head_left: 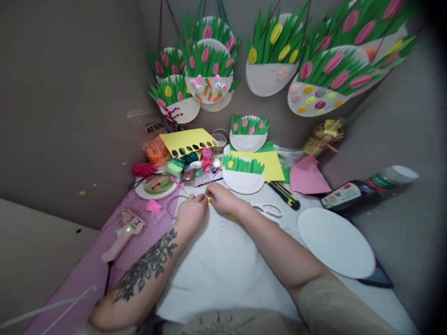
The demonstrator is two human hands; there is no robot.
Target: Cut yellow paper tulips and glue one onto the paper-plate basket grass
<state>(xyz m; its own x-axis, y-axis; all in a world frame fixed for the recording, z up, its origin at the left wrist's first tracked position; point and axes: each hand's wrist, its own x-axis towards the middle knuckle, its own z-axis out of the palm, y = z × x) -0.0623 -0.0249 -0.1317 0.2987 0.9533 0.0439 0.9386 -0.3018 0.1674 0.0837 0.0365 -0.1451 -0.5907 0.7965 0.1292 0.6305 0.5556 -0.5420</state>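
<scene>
My left hand and my right hand meet over the white cloth, fingers closed and pinched together. A small yellow paper piece shows between their fingertips; most of it is hidden. Another yellow bit lies beneath my right wrist. Just beyond my hands rests a white paper plate pocket with green paper grass and one yellow flower. White-handled scissors lie to the right of my right wrist, partly covered by it. Left of my left hand is a grey ring, perhaps a tape roll.
A pink glue gun lies at left. Yellow card with cut-out holes leans over bagged clay. A utility knife, dark bottle and white oval plate lie at right. Finished plate pockets hang on the wall.
</scene>
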